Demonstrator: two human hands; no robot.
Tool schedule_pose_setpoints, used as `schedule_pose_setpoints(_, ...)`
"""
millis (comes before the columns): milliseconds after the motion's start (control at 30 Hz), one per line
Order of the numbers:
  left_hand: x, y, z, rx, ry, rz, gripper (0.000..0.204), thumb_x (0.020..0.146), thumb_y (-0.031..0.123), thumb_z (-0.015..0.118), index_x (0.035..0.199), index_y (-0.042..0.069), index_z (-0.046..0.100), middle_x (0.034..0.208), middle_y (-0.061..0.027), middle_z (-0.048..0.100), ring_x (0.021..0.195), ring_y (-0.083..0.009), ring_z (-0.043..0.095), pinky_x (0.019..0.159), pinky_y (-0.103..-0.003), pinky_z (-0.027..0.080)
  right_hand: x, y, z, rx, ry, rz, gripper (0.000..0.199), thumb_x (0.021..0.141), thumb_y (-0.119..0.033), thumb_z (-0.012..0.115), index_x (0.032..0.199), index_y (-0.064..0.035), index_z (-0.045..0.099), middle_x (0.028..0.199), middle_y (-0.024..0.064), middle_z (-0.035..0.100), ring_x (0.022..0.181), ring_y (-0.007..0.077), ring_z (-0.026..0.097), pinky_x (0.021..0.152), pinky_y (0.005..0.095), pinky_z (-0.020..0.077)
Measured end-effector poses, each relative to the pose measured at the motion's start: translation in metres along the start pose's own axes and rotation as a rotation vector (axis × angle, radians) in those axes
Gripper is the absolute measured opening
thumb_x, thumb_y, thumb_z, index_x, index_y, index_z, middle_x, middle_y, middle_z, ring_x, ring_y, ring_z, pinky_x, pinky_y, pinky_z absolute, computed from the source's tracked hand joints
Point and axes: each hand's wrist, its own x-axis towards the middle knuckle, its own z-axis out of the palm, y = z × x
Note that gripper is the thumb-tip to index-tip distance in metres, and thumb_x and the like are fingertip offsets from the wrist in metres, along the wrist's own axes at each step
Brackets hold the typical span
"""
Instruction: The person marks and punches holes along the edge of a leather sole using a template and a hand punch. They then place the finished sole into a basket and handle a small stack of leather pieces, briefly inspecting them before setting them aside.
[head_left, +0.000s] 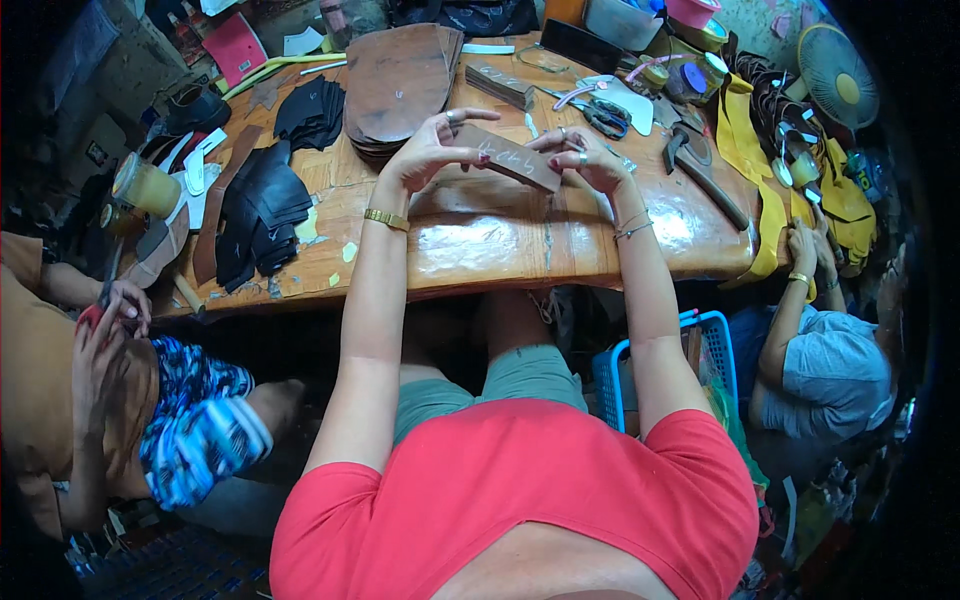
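Note:
Above the table, both my hands hold up a narrow stack of brown leather strips [515, 165] with white marks on its face. My left hand [435, 152] grips the left end, thumb in front and some fingers raised. The right end is pinched by my right hand [590, 160] between thumb and fingers. Just beyond lies a similar stack of brown strips [500, 86]. A pile of large brown leather panels [400, 85] is beyond my left hand. Scissors [607, 117] with dark blue handles rest beyond my right hand, and a hammer [705, 175] lies to its right.
Black leather pieces [262, 205] are piled at left, near a jar [148, 187]. Yellow leather [748, 150] hangs over the table's right side, near a fan [838, 78]. A blue basket [607, 385] stands beside my right leg. Co-workers sit at left [60, 380] and right [835, 370].

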Motion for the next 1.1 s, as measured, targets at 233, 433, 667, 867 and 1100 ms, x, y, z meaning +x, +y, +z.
schedule_pose_setpoints(233,0.006,-0.006,0.008,-0.164,0.158,0.166,0.069,0.079,0.001,0.071,0.14,0.007,0.039,0.109,-0.006,0.059,0.094,-0.0114,0.061,0.085,-0.025,0.052,0.009,0.006,0.026,0.012,-0.028,0.094,0.062,0.068,-0.013,0.076,0.122,0.0073,0.055,0.11,0.0106,0.066,0.093,0.0144,0.064,0.083,0.0265,0.0509)
schedule_pose_setpoints(433,0.013,-0.014,0.014,-0.25,0.299,0.244,0.069,0.085,0.006,0.068,0.144,0.009,0.032,0.115,-0.0092,0.056,0.099,-0.0137,0.06,0.084,-0.027,0.052,0.015,0.013,0.04,0.134,0.063,-0.056,0.05,0.073,-0.008,0.076,0.116,0.0088,0.058,0.1,0.0118,0.067,0.08,0.0158,0.065,0.072,0.0284,0.0544)
schedule_pose_setpoints(667,0.02,-0.018,0.011,-0.315,0.233,0.225,0.048,0.098,0.017,0.049,0.142,0.005,0.034,0.12,-0.0148,0.056,0.104,-0.0191,0.06,0.089,-0.031,0.05,0.02,0.02,0.036,0.212,0.186,-0.139,0.048,0.075,-0.008,0.077,0.116,0.0081,0.057,0.101,0.012,0.067,0.08,0.0157,0.066,0.066,0.027,0.0561)
schedule_pose_setpoints(867,0.02,-0.016,0.015,-0.187,0.23,0.186,0.046,0.099,0.017,0.046,0.141,-0.001,0.036,0.126,-0.0178,0.056,0.111,-0.0214,0.059,0.093,-0.032,0.049,0.019,0.015,0.036,0.086,0.277,-0.138,0.05,0.076,-0.007,0.074,0.12,0.0078,0.055,0.101,0.0117,0.068,0.084,0.0157,0.066,0.076,0.0287,0.0545)
schedule_pose_setpoints(1100,0.02,-0.019,0.018,-0.143,0.197,0.183,0.046,0.098,0.017,0.049,0.139,-0.002,0.04,0.13,-0.0138,0.055,0.112,-0.0199,0.059,0.098,-0.034,0.047,0.026,0.028,0.032,0.059,0.329,-0.258,0.049,0.076,-0.006,0.074,0.119,0.0093,0.056,0.103,0.0138,0.068,0.088,0.0179,0.067,0.079,0.0292,0.0547)
